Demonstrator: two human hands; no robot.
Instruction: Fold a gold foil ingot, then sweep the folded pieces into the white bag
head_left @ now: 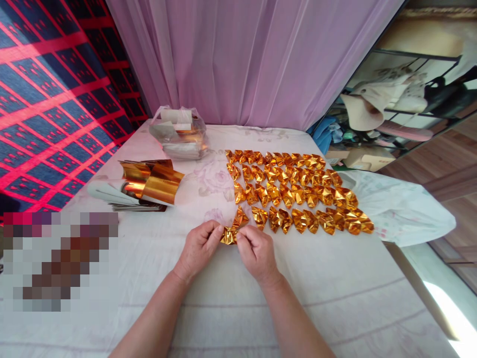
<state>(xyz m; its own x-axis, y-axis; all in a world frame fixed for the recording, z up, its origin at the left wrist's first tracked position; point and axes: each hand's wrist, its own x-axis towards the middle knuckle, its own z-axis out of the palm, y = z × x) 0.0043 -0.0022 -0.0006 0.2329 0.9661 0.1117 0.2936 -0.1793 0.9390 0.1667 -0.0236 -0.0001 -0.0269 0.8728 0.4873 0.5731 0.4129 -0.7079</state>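
Here, the left hand [198, 248] and right hand [256, 251] meet over the white floral cloth-covered table [231, 298], their fingers [215, 235] pinched narrow on a small crumpled piece of gold foil paper [228, 235] between them. Just beyond the fingers lie rows of folded gold foil ingots [294, 191]. Farther off to their left sits a stack of gold foil sheets [149, 185].

On the bed [335, 298], rows of folded foil pieces [298, 191] lie far right of the hands. A stack of foil sheets [149, 186] lies left, with a plastic bag [181, 134] farther behind it.
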